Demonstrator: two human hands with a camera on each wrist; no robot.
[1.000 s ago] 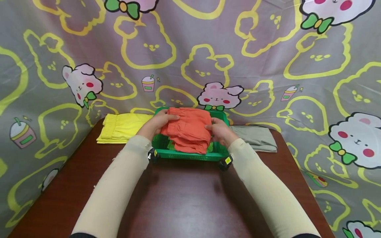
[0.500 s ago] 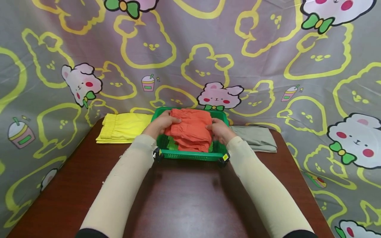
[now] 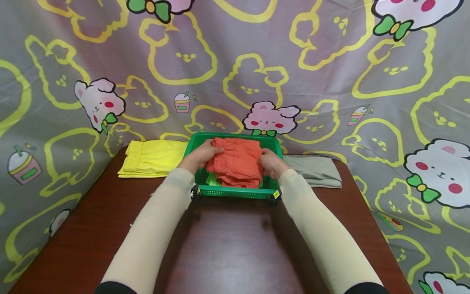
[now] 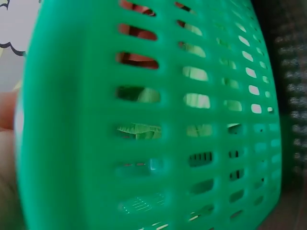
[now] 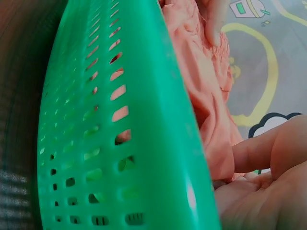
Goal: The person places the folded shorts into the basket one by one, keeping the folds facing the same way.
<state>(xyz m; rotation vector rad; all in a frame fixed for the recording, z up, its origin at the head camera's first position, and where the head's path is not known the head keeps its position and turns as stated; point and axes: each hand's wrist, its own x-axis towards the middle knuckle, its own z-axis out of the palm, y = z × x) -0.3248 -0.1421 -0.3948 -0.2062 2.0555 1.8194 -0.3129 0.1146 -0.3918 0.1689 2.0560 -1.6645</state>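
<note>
Folded orange shorts (image 3: 236,161) with a gathered waistband lie between my two hands, inside the green plastic basket (image 3: 235,192). My left hand (image 3: 201,156) grips their left edge, thumb on top. At the right edge my right hand (image 3: 272,163) pinches the cloth; in the right wrist view its thumb and fingers close on the orange fabric (image 5: 204,96). Beneath the shorts, a light green cloth (image 3: 213,179) shows at the basket's lower left. The basket wall (image 4: 96,120) fills most of the left wrist view and hides nearly all of the left hand.
Folded yellow shorts (image 3: 154,158) lie on the brown table (image 3: 227,245) left of the basket. A folded grey-green garment (image 3: 313,170) lies to its right, partly behind my right forearm. A patterned curtain (image 3: 235,61) hangs directly behind the basket.
Both hands have lowered the orange shorts further into the basket, and the bundle has shifted slightly right. More of the basket's back rim now shows. The yellow and grey-green garments stay put.
</note>
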